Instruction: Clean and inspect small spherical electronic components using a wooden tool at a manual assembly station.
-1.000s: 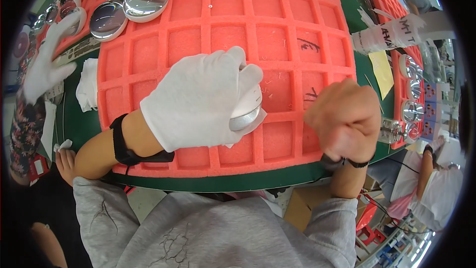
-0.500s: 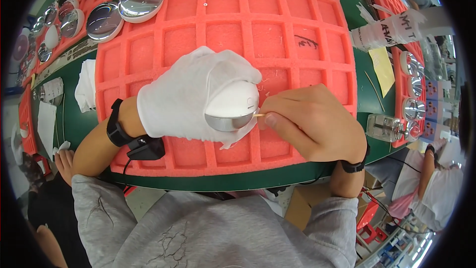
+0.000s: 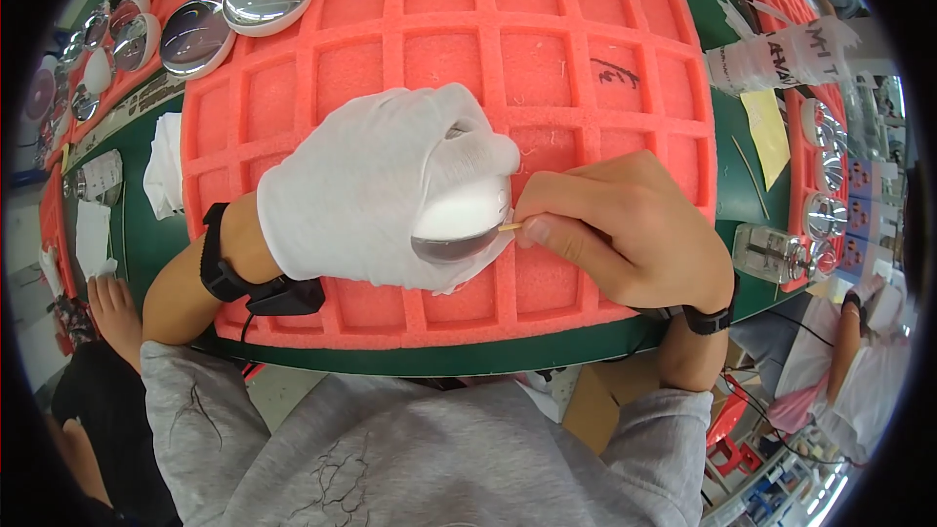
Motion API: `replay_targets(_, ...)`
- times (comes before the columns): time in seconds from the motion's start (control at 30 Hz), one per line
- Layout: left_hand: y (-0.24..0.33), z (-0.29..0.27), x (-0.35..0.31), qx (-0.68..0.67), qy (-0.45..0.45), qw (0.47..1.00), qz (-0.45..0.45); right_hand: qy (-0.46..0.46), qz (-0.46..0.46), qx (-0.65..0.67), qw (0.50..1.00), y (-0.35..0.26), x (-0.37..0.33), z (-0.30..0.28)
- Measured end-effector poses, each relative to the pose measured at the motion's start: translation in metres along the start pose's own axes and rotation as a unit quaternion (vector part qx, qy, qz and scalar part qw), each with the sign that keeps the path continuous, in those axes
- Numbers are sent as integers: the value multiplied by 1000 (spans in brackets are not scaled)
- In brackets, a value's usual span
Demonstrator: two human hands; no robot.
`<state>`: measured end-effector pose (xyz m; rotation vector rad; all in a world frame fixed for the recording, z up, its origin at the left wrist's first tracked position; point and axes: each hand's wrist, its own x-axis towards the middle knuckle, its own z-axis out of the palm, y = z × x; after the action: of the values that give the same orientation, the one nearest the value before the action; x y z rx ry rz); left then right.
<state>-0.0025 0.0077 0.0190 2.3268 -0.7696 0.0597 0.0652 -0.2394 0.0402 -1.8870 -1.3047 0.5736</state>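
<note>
Orange foam grid tray (image 3: 586, 49) covers green counter (image 3: 717, 59), reaching its near edge. White-gloved left hand (image 3: 376, 185) cups round shiny lens (image 3: 459, 229) over tray's near middle. Bare right hand (image 3: 625, 229) pinches thin wooden stick (image 3: 509, 227), tip touching lens rim.

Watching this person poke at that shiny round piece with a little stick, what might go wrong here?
The thin wooden stick in the bare right hand touches the rim of the mirrored round piece; a slip might scratch the shiny face or snap the stick. The gloved left hand holds the piece above the orange foam tray; a loose grip may drop it. The bare fingers are close and might smudge it.
</note>
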Motion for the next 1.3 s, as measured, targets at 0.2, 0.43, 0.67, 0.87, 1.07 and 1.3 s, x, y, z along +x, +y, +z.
replay_targets(0.2, 1, -1, 1, 10, -4, 1000, 0, -23, 25, -1, 999, -2, 1, 1)
replay_targets(0.43, 2, 1, -2, 14, 2, 1000, -8, -33, 48, -19, 998, -8, 3, 3)
replay_targets(0.67, 2, 6, -3, -27, 22, 999, -28, -23, 66, 24, 997, -8, 5, 11)
replay_targets(0.87, 0, 8, -3, -69, 29, 997, -34, -44, 79, 7, 996, -12, 8, 9)
replay_targets(1.07, -5, 10, -5, -53, 45, 997, -16, -33, 89, -57, 994, -20, 10, 8)
replay_targets(1.3, -4, 6, -4, -55, 20, 998, -19, -47, 38, 54, 997, 2, 7, 5)
